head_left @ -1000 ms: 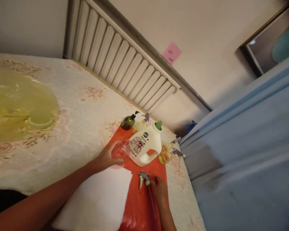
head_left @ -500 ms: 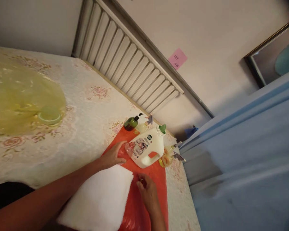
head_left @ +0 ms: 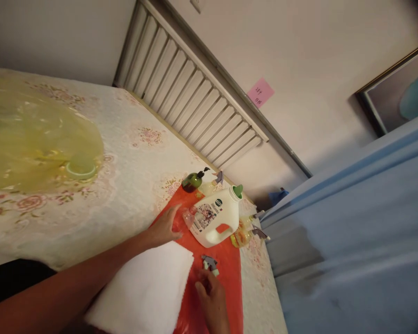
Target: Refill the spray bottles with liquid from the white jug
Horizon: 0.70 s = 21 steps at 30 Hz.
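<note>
My left hand (head_left: 165,227) is open, thumb and fingers spread, above a red plastic sheet (head_left: 226,273). Beside its fingertips a small clear bottle (head_left: 189,216) leans by a white jug (head_left: 218,218) with a green cap and a printed label. A grey and pale trigger spray head (head_left: 210,263) lies on the red sheet. Just short of it is my right hand (head_left: 212,297), fingers loosely curled and thumb apart, holding nothing that I can see. A folded white cloth (head_left: 146,287) lies under my left forearm.
Behind the jug stand a green pump bottle (head_left: 192,182) and a spray bottle (head_left: 212,183). Yellow spray bottles (head_left: 242,236) are at its right. A yellow plastic bag (head_left: 38,139) rests on the flowered tablecloth (head_left: 132,176). A blue curtain (head_left: 351,222) hangs at right.
My right hand has drawn back toward me, and the trigger spray head it covered now shows on the sheet. My left hand stays by the clear bottle. The view has shifted slightly.
</note>
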Each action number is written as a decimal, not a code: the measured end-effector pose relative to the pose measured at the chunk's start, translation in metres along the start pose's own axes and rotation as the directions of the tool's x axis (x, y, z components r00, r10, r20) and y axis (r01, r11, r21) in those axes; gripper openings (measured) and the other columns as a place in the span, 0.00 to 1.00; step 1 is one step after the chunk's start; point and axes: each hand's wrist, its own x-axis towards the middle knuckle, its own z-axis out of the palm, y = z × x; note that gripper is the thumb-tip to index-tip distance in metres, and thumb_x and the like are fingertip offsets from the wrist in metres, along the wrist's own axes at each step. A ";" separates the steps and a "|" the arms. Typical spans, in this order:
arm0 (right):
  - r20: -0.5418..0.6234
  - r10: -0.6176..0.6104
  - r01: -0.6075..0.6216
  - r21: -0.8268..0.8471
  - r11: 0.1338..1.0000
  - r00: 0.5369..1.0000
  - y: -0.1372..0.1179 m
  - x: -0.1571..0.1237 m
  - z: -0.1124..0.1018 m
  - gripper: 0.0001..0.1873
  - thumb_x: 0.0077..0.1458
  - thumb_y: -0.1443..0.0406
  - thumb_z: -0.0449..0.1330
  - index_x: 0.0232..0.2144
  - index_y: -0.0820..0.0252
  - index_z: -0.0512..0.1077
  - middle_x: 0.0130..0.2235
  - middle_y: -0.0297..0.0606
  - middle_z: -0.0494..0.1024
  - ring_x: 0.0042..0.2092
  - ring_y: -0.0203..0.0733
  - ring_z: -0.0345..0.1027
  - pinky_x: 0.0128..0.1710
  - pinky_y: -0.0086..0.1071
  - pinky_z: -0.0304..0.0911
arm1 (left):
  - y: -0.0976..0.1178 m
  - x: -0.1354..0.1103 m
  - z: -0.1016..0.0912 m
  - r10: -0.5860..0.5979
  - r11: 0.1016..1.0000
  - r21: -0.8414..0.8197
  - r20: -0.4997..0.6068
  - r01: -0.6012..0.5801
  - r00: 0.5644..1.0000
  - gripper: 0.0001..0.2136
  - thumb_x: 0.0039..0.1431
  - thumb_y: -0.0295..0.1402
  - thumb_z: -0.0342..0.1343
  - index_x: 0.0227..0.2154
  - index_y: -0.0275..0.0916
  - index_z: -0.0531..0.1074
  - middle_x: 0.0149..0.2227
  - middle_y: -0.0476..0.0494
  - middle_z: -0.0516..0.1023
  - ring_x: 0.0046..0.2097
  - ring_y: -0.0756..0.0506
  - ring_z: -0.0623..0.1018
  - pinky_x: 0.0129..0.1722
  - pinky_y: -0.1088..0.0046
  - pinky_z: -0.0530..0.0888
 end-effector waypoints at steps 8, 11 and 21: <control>0.139 0.016 -0.038 0.154 0.987 0.990 -0.018 -0.017 0.025 0.14 0.50 0.61 0.65 0.40 0.58 0.80 0.34 0.39 0.80 0.35 0.46 0.73 0.38 0.35 0.69 | -0.001 0.002 -0.003 0.023 0.999 0.027 -0.028 -0.022 0.999 0.35 0.41 0.33 0.68 0.56 0.43 0.67 0.58 0.38 0.71 0.61 0.29 0.67 0.63 0.53 0.60; 0.132 0.003 -0.019 0.122 0.992 0.991 -0.015 -0.018 0.030 0.17 0.50 0.60 0.66 0.43 0.58 0.79 0.35 0.40 0.81 0.36 0.46 0.74 0.39 0.35 0.69 | 0.001 0.002 -0.004 0.050 0.991 0.125 -0.002 -0.050 0.999 0.34 0.43 0.34 0.67 0.57 0.41 0.66 0.57 0.36 0.72 0.60 0.29 0.68 0.62 0.52 0.62; 0.143 -0.074 0.089 -0.102 0.991 0.987 -0.012 -0.025 0.037 0.16 0.51 0.69 0.59 0.43 0.59 0.78 0.37 0.40 0.80 0.35 0.43 0.73 0.39 0.32 0.68 | -0.008 0.002 -0.001 0.057 0.984 0.168 0.023 -0.061 0.998 0.34 0.47 0.30 0.63 0.59 0.41 0.60 0.59 0.37 0.69 0.61 0.33 0.68 0.61 0.54 0.66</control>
